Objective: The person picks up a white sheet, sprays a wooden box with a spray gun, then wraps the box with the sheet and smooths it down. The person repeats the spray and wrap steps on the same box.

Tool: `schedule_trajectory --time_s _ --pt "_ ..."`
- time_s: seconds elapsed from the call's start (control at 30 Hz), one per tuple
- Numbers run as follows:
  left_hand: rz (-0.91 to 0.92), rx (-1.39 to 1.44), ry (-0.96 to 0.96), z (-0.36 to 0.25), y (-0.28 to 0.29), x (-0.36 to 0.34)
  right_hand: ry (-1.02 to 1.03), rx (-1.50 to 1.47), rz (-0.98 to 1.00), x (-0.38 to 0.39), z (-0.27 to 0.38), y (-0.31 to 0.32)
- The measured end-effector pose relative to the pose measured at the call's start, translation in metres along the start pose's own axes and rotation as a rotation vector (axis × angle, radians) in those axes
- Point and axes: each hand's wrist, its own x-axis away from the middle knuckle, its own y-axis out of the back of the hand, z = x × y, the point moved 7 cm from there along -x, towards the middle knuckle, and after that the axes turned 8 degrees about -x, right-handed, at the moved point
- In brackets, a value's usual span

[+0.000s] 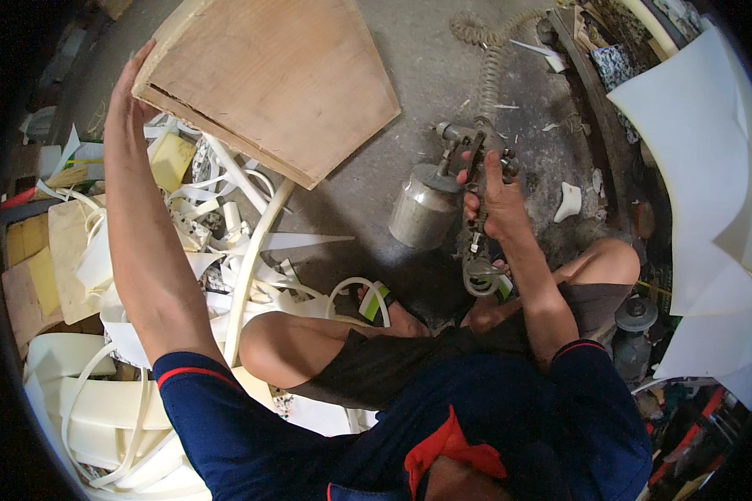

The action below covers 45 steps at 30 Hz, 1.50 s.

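Observation:
My left hand (129,90) grips the far left edge of a plywood panel (280,79), fingers over its pale foam-like rim. The panel is raised and tilted at the top of the view, with a dark slot along its near left edge. My right hand (501,200) is wrapped around the handle of a spray gun (475,159), its thumb on top. Below the gun's head hangs a dull metal paint cup (426,209). From the gun's handle, a hose (480,280) loops down near my feet.
Foam strips and offcuts (251,242) pile up on the left. A coiled air hose (489,83) runs across the dusty floor (309,209). Large white foam sheets (693,150) stand at the right, beside a second metal canister (633,334). My crossed legs lie close below the gun.

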Motion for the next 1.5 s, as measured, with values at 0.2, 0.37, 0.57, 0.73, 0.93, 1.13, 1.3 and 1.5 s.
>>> schedule_trajectory --time_s 0.2,0.37,0.57,0.73,0.93,1.13,1.3,1.5 --pt "0.014 -0.003 -0.088 -0.014 0.014 -0.021 -0.008 0.088 -0.008 -0.003 -0.013 0.006" --pt "0.030 -0.034 -0.163 -0.024 0.028 -0.044 0.076 0.254 -0.020 -0.006 -0.018 0.011" --pt "0.039 0.047 -0.029 -0.018 0.036 -0.069 0.386 0.665 -0.011 -0.009 -0.018 0.004" --pt "0.087 0.030 -0.083 -0.019 0.035 -0.059 0.489 0.774 0.075 -0.012 -0.026 -0.015" --pt "0.175 0.044 -0.123 -0.021 0.024 -0.043 0.386 0.725 0.210 0.006 -0.045 -0.038" --pt "0.239 0.059 -0.145 -0.023 0.018 -0.034 0.253 0.615 0.267 0.029 -0.083 -0.056" --pt "0.289 0.076 -0.157 -0.024 0.015 -0.032 0.100 0.460 0.360 0.042 -0.106 -0.067" --pt "0.374 0.125 -0.232 -0.015 0.020 -0.023 -0.090 0.340 0.337 0.055 -0.125 -0.076"
